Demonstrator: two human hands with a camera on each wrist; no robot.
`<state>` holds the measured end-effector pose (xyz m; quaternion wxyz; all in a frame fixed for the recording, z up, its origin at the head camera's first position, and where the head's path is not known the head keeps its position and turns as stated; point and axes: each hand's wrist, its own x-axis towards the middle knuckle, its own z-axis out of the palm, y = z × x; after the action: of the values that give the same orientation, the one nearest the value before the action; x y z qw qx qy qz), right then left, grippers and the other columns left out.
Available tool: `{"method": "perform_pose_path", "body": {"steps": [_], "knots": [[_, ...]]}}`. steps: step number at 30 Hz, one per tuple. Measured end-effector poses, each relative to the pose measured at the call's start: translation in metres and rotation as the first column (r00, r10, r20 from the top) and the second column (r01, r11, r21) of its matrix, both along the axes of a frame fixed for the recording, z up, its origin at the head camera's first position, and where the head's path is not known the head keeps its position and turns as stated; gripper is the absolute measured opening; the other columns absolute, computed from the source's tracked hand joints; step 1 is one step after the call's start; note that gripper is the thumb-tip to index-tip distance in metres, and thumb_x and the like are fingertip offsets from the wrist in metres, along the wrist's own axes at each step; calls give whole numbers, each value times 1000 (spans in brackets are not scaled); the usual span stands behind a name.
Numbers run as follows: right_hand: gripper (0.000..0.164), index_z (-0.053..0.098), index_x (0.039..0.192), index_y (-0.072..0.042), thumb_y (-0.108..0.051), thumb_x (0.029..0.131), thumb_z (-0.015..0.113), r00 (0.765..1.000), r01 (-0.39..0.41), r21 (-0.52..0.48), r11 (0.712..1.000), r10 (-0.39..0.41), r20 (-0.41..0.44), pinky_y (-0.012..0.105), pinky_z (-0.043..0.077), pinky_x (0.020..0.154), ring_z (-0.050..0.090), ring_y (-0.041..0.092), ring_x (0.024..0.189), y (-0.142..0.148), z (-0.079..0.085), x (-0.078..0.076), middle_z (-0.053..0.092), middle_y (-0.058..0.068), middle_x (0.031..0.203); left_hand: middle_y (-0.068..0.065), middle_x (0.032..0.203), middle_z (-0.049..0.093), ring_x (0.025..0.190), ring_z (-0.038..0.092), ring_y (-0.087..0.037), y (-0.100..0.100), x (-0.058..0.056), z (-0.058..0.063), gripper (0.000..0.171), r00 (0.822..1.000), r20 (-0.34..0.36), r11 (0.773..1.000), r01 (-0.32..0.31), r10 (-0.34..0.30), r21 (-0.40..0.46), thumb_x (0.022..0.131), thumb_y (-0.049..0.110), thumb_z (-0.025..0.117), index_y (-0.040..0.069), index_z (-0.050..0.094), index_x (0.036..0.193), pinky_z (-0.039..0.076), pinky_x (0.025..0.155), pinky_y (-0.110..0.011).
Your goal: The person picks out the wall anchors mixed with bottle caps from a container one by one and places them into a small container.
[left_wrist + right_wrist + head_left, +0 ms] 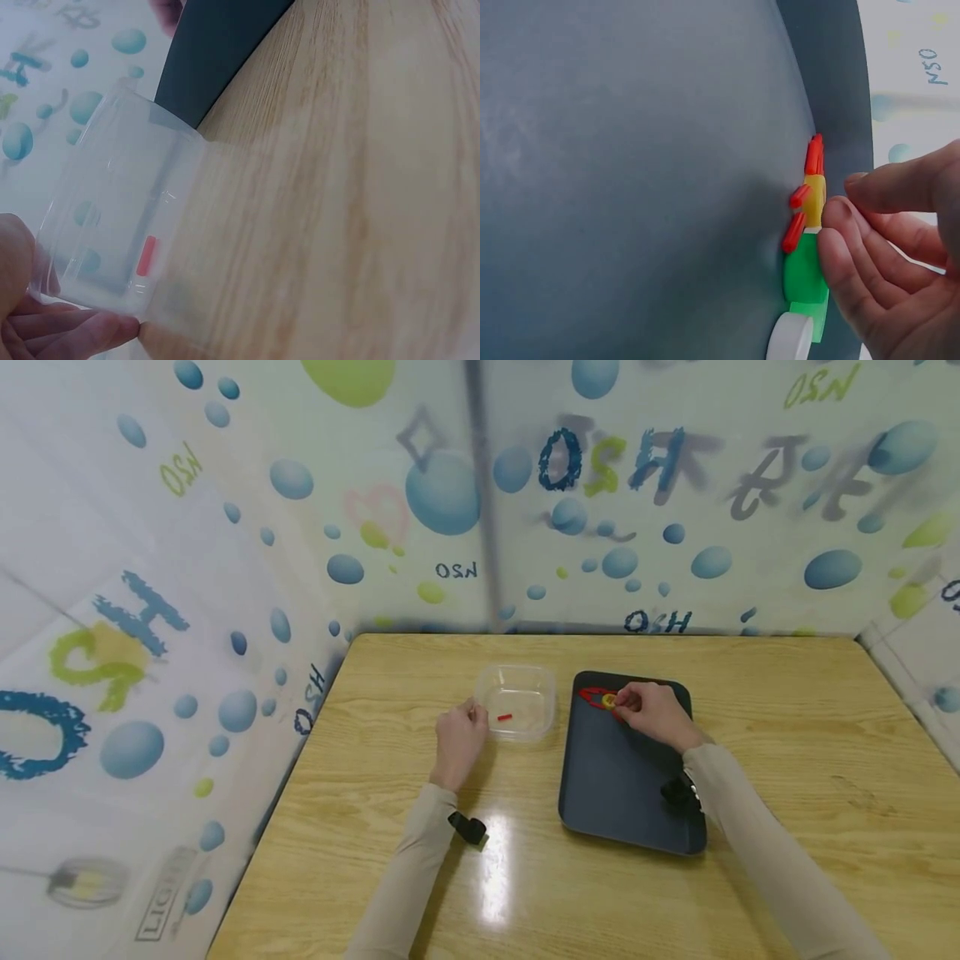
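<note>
A clear plastic container [517, 697] stands on the table with one small red stick [505, 717] inside it. My left hand [459, 739] grips its near left side, thumb and fingers about the wall [90, 292]. To the right, my right hand [651, 714] is over the far end of a dark tray [615, 793]. Its fingertips are right at a row of small pieces: red sticks [796, 231], a yellow piece [814, 196], a green piece [805, 271] and a white round piece [790, 339]. Nothing shows between thumb and fingers in the right wrist view.
The light wooden table [405, 693] reaches back to a wall covering [517, 577] printed with bubbles and letters. A similar covering runs along the left side. The tray has a raised rim [564, 777] and lies just right of the container.
</note>
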<state>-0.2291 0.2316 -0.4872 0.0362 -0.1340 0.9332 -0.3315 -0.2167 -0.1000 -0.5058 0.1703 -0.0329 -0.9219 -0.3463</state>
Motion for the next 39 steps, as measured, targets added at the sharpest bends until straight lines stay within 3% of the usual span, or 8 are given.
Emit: {"method": "perform_pose_path", "body": {"steps": [11,21,27,31,39], "knots": [[11,68,99,1,-6,91,65,1000,23,22,999,-22,-4,44,56,77,66,25,81,-2,2,3,71,16,93,4,54,39,49,34,-11,0,-1,-1,29,1000,-4,1000,-9,9,-5,93,11,52,11,51,64,27,48,-25],[13,68,97,2,-9,90,70,997,18,204,979,-1,-82,46,55,72,64,23,71,-13,4,8,70,15,87,5,54,36,48,31,-8,0,-1,-2,32,1000,16,1000,-9,9,18,94,12,52,13,45,62,25,46,-23],[10,69,87,-1,-10,88,73,987,27,285,958,21,-162,42,51,62,58,20,62,-16,-3,7,65,11,76,5,56,40,50,34,-9,1,1,-1,27,1000,21,999,-19,19,33,93,12,52,8,55,67,27,47,-24],[9,69,85,-1,-9,88,72,987,30,293,956,18,-161,39,50,60,58,21,61,-17,-6,6,64,12,76,4,56,42,49,34,-8,1,2,0,25,1000,11,999,-11,11,40,94,11,53,6,61,71,27,46,-23],[6,69,82,-1,-4,87,70,987,15,285,958,32,-158,38,51,59,57,21,62,-18,-6,6,65,14,78,4,56,40,49,32,-8,0,0,-2,27,1000,0,1000,-15,15,27,94,10,54,7,56,67,25,46,-22]]}}
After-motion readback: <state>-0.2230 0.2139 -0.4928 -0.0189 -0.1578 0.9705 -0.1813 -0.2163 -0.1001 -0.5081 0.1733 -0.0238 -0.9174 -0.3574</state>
